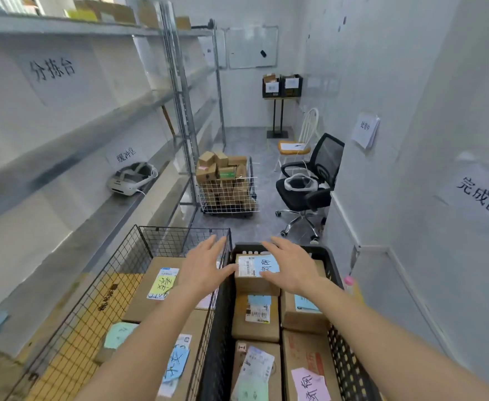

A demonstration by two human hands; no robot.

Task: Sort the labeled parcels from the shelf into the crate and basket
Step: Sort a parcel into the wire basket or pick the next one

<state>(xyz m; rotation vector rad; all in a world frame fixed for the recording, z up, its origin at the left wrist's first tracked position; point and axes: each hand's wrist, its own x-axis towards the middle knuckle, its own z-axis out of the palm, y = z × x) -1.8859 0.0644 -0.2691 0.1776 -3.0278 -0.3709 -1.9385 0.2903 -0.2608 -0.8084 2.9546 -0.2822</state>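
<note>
1. Head view: both hands reach forward over two containers on the floor, a black wire basket (pixel 139 256) on the left and a black plastic crate (pixel 335 273) on the right.
2. Left hand (pixel 205 269): fingers straight and spread, thumb tip at the left edge of a cardboard parcel (pixel 256 277); not wrapped around it.
3. Right hand (pixel 291 266): fingers straight and spread, thumb lying on the parcel's top face by its blue label (pixel 267 266); no curl, no grip.
4. The parcel sits at the far end of the crate, on top of other boxes, between the two hands; white barcode label beside the blue one.
5. Crate also holds more cardboard boxes with blue, green and pink labels.
6. Wire basket holds larger boxes, one with a yellow label (pixel 162 285), one with a blue label nearer the camera.
7. Metal shelf (pixel 139 195) runs along the left wall; a white headset (pixel 132 179) lies on it.
8. Farther back: white wire cart (pixel 228 195) piled with boxes, black office chair (pixel 309 180).
</note>
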